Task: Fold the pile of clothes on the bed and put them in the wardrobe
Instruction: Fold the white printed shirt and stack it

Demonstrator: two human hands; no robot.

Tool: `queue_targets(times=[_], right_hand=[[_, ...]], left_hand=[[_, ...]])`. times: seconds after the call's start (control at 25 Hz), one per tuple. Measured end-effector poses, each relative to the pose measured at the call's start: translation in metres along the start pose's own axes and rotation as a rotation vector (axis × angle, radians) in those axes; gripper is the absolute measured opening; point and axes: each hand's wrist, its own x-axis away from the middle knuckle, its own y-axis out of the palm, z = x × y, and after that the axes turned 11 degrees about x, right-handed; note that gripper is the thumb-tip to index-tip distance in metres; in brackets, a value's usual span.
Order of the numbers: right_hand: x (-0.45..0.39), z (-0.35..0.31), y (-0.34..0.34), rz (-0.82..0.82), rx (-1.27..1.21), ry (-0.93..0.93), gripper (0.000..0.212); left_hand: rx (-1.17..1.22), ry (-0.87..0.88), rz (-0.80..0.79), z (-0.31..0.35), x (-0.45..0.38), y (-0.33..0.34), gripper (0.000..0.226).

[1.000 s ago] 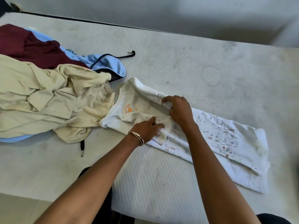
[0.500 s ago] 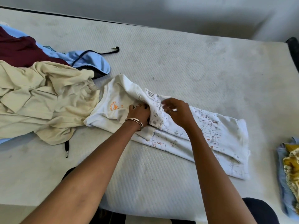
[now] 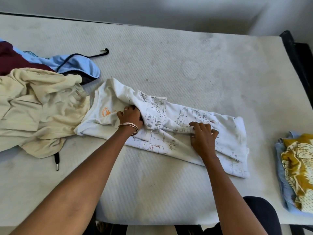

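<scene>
The right hand is sliding away from the left hand. A moment ago the two hands were close together near the top of the white printed T-shirt. Now the right hand is sitting farther along, on the middle of the shirt. That looks like the person is smoothing a long fold flat, so this shirt is partly folded but not done.

The left hand is closing on a bunch of the shirt near the orange logo, with its fingers curled into the cloth. The right hand is lying mostly flat, fingers bent a little, pressing the fold down.

The shirt is lying on the bed, touching the beige garment in the unfolded pile. A folded stack is waiting well apart at the right edge.
</scene>
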Motion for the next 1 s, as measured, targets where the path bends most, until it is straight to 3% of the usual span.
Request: queue_targets(times=[0.12,0.2,0.28,0.4,0.52,0.56,0.64,0.72,0.8,0.88,0.96,1.0], right_hand=[[0.001,0.009,0.001,0.065,-0.022,0.016,0.054],[0.003,0.019,-0.001,-0.099,-0.025,-0.005,0.058],[0.007,0.032,-0.002,-0.182,-0.019,-0.002,0.059],[0.022,0.049,0.003,-0.057,0.062,0.037,0.056],[0.019,0.060,-0.009,0.110,0.094,0.224,0.034],[0.009,0.064,-0.020,0.145,0.089,0.265,0.026],[-0.016,0.074,-0.044,0.201,0.050,0.312,0.024],[-0.038,0.082,-0.061,0.301,0.041,0.394,0.035],[-0.048,0.081,-0.065,0.427,0.077,0.466,0.039],[-0.040,0.075,-0.052,0.355,0.009,0.261,0.029],[-0.017,0.072,-0.032,-0.074,-0.170,-0.029,0.028],[-0.005,0.075,-0.026,-0.301,-0.162,-0.075,0.036]], left_hand=[[-0.054,0.061,0.117,-0.006,0.003,0.005,0.047],[0.000,0.075,0.141,-0.004,0.008,0.007,0.046],[0.244,0.007,0.178,0.004,0.011,0.006,0.039],[0.676,-0.235,0.231,0.023,0.017,-0.006,0.051],[0.717,-0.370,0.236,0.040,0.017,-0.018,0.048],[0.907,-0.447,0.233,0.045,0.009,-0.025,0.042],[1.535,-0.560,0.154,0.059,-0.008,-0.047,0.026],[1.879,-0.475,0.111,0.068,-0.022,-0.059,0.013],[1.732,-0.309,0.043,0.068,-0.029,-0.059,0.025],[1.104,-0.166,0.008,0.052,-0.027,-0.043,0.041],[0.304,0.007,-0.034,0.031,-0.020,-0.017,0.052],[0.037,0.067,-0.063,0.023,-0.014,-0.012,0.056]])
